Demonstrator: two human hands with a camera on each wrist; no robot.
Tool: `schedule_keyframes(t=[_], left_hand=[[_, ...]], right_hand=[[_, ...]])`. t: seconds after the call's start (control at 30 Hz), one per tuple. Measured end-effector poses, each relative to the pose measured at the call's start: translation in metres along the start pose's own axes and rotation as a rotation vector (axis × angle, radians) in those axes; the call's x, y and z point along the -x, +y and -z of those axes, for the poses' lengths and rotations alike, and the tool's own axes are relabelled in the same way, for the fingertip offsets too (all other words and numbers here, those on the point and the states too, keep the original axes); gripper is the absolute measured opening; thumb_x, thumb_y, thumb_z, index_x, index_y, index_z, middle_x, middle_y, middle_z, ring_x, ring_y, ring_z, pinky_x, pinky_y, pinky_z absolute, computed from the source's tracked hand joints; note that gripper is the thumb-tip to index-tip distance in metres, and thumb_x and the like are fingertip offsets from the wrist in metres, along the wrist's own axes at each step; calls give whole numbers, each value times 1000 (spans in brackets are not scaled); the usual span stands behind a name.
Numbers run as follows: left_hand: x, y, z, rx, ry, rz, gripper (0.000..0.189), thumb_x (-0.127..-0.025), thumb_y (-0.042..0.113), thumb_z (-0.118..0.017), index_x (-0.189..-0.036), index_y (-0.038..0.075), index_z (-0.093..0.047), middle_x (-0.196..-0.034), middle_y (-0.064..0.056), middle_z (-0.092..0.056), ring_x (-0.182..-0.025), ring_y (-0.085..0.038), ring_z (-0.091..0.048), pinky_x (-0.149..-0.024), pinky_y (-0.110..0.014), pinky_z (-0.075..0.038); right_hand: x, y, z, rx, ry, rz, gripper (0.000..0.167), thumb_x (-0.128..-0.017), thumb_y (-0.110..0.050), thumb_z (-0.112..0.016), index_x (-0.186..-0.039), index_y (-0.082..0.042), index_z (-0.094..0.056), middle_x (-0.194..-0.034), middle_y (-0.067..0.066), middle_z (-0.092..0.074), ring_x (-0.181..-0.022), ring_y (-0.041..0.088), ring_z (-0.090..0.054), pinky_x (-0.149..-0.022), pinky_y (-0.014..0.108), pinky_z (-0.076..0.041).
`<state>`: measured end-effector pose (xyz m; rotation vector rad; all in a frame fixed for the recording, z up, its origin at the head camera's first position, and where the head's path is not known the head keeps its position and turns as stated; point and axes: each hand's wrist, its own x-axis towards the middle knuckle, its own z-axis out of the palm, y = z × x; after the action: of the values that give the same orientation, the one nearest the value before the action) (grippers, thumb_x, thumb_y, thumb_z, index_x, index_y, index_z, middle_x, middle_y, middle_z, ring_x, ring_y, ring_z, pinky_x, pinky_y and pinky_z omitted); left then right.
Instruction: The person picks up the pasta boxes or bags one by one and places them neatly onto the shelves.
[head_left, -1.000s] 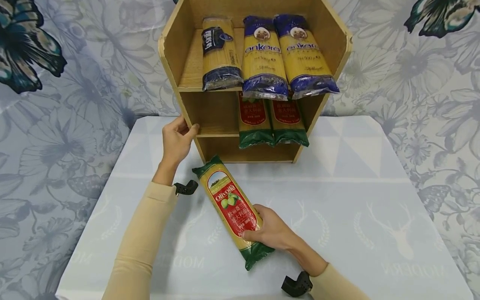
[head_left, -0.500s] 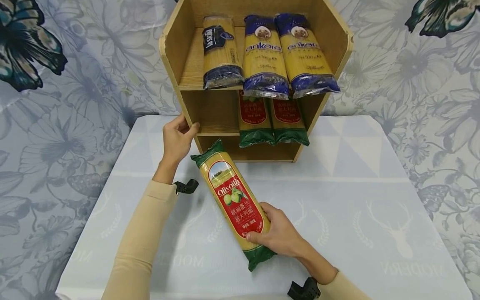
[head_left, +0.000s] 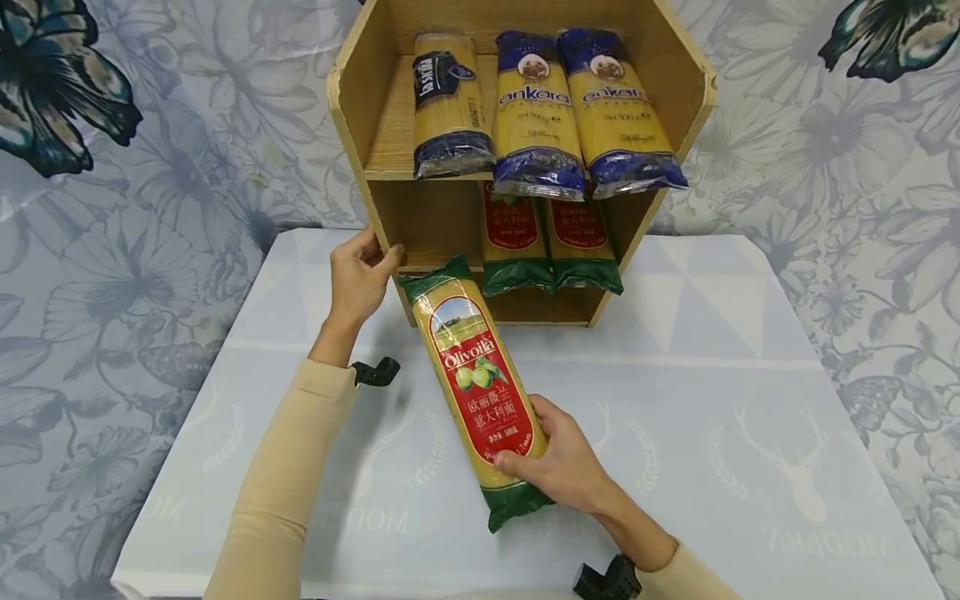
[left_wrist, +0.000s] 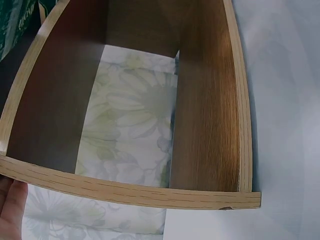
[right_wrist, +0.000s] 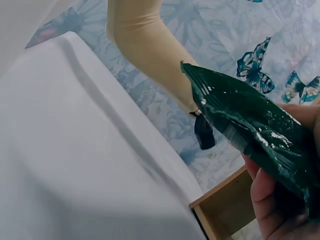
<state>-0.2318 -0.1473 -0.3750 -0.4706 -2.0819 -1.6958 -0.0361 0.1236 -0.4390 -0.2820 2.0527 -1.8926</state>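
Note:
My right hand (head_left: 558, 458) grips the lower part of an Olivoila spaghetti packet (head_left: 480, 375), thumb on its front. The packet tilts up to the left, its green top end in front of the middle shelf's left side. In the right wrist view the packet's green end (right_wrist: 245, 115) fills the near side. With thumb and fingers my left hand (head_left: 360, 279) holds the left side edge of the wooden shelf unit (head_left: 348, 125); in the left wrist view only a few fingers (left_wrist: 12, 207) show at that edge. Two more Olivoila packets (head_left: 513, 237) lie on the middle shelf's right side.
On the top shelf lie a La Skita spaghetti packet (head_left: 452, 108) and two Ankara pasta packets (head_left: 536, 117), their ends jutting over the front edge. The unit stands on a table with a pale cloth (head_left: 675, 375). Flowered fabric (head_left: 150, 292) hangs behind.
My right hand has lifted the spaghetti packet up toward the middle shelf and turned it more upright. My left hand keeps its hold on the shelf unit's edge.

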Motion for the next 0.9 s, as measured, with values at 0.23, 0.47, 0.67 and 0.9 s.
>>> schedule_keyframes(t=[0.23, 0.47, 0.67, 0.9], left_hand=[[1, 0, -1, -7, 7, 7, 36, -91, -12, -63, -127, -15, -63, -117, -34, -66, -110, -47, -66, -90, -30, -58], [0, -3, -1, -5, 10, 1, 35, -91, -11, -63, -126, -15, -64, -118, -33, -67, -109, -47, -66, -89, -29, -58], [0, -3, -2, -2, 4, -13, 34, -92, -12, -63, -125, -16, -64, -117, -34, -66, -108, -46, -67, -89, -28, -58], [0, -2, 0, -13, 13, -21, 33, -91, -13, -62, -124, -15, -65, -114, -32, -69, -104, -39, -70, -86, -26, -59]], right_hand=[[-9, -9, -11, -100, 31, 42, 55, -90, -11, -78, -133, 6, -48, -109, 17, -70, -92, 31, -71, -77, 41, -63], [-14, -16, -27, -186, 73, 36, 55, -89, -6, -77, -134, 6, -49, -114, 19, -68, -96, 31, -70, -81, 40, -62], [-12, -19, -38, -223, 102, 60, 53, -91, -4, -74, -135, 6, -47, -113, 20, -69, -95, 31, -71, -80, 41, -62], [-16, -29, -41, -193, 91, 93, 55, -92, -8, -75, -137, 4, -46, -115, 17, -69, -97, 30, -71, -81, 42, -62]])
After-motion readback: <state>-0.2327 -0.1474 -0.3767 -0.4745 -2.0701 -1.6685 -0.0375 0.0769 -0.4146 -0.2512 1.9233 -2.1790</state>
